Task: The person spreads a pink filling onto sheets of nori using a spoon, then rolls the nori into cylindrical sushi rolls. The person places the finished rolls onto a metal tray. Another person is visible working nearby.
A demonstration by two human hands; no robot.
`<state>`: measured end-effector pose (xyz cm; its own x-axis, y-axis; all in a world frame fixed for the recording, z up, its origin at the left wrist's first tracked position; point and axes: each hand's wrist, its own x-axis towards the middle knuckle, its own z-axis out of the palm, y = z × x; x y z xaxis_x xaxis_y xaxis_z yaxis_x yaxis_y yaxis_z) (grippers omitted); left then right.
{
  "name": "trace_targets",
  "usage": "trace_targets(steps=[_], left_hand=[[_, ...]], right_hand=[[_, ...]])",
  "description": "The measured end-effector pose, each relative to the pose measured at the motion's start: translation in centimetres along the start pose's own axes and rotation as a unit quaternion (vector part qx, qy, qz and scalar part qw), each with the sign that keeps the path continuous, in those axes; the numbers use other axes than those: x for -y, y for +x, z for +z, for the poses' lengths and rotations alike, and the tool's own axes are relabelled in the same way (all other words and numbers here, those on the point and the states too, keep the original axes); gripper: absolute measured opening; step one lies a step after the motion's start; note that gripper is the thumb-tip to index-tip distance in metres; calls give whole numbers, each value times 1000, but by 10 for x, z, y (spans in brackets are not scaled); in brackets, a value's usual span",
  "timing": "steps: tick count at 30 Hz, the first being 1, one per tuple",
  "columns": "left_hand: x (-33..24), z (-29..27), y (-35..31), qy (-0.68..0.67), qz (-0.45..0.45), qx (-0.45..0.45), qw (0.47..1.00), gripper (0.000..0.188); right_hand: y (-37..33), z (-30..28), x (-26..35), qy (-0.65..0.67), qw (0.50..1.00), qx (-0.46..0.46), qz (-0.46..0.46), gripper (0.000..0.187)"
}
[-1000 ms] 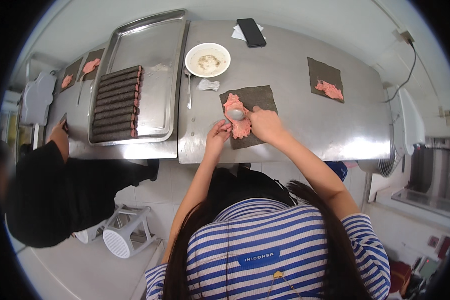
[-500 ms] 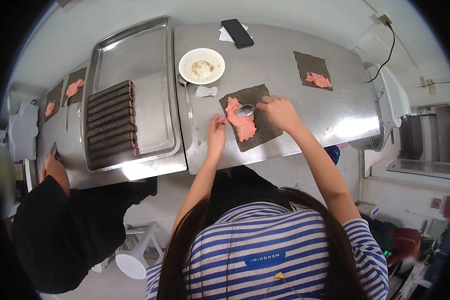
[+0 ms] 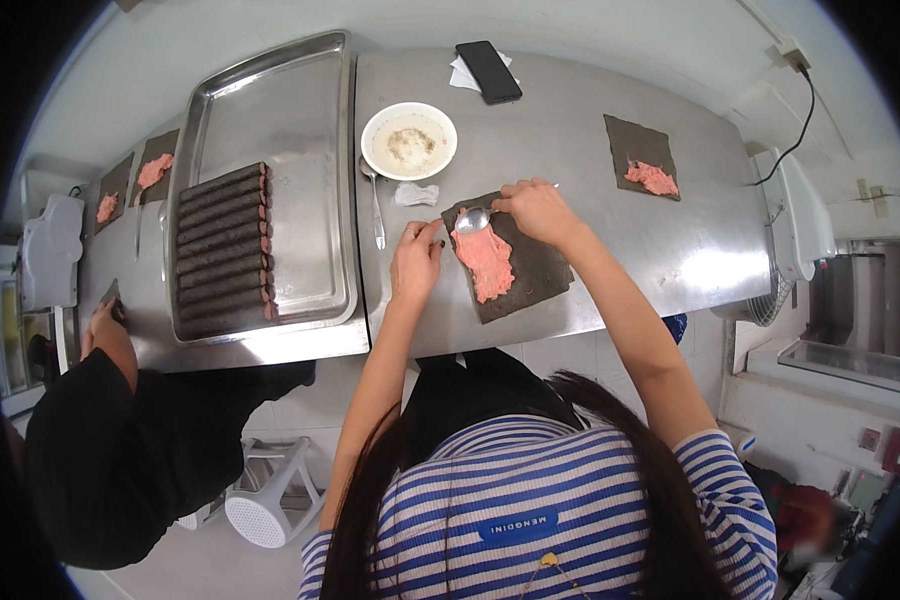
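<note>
A dark seaweed sheet lies on the steel table, with pink minced paste spread in a band along its left part. My right hand grips a metal spoon, whose bowl rests on the top end of the paste. At the sheet's left edge, my left hand has its fingers curled, thumb and fingertip pinched at the edge. Just beyond the sheet are a folded white cloth and a white bowl of cloudy liquid with bits in it.
A steel tray of dark seaweed rolls stands left, a second spoon beside it. Another sheet with paste lies right; a phone lies at the back. A co-worker's hand is at far left.
The spoon has moved up and left to the top end of the paste, which now forms a more even band. My left hand has shifted beside the sheet's upper left edge.
</note>
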<state>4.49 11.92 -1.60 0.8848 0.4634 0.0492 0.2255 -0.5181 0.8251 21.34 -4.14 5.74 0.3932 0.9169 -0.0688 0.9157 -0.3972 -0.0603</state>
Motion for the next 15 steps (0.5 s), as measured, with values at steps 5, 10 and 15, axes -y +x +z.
trace_targets(steps=[5, 10, 15], left_hand=[[-3, -5, 8, 56, -12, 21, 998, 34], [-17, -12, 14, 78, -12, 53, 995, 42], [-13, -9, 16, 75, 6, 30, 997, 44]], right_hand=[[3, -12, 3, 40, 996, 35, 70, 30], [-17, -28, 1, -5, 999, -46, 7, 25], [-30, -31, 29, -86, 987, -128, -41, 22]])
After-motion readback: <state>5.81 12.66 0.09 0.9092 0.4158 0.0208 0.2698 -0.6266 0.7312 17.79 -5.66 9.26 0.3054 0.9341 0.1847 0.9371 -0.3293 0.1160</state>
